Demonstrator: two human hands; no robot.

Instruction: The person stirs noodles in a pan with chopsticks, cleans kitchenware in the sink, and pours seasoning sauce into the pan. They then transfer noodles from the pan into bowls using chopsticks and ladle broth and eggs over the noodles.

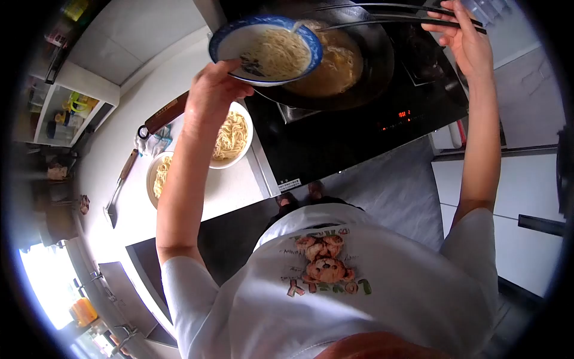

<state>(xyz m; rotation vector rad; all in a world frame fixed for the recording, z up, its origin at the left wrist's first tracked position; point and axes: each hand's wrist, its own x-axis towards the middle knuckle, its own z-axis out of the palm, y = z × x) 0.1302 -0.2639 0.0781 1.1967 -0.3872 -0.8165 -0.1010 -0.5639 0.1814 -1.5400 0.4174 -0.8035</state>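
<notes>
Left hand (215,90) holds one bowl (230,46), right hand (464,36) seemingly two chopsticks (390,20).

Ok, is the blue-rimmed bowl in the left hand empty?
Not empty: pale noodles lie inside the blue-rimmed white bowl in the left hand.

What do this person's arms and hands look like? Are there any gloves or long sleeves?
The left hand and the right hand are bare: no gloves, and no watch or bracelet shows on either wrist. The loose, short white cloth sleeves end near the elbows, so the forearms are bare too.
</notes>
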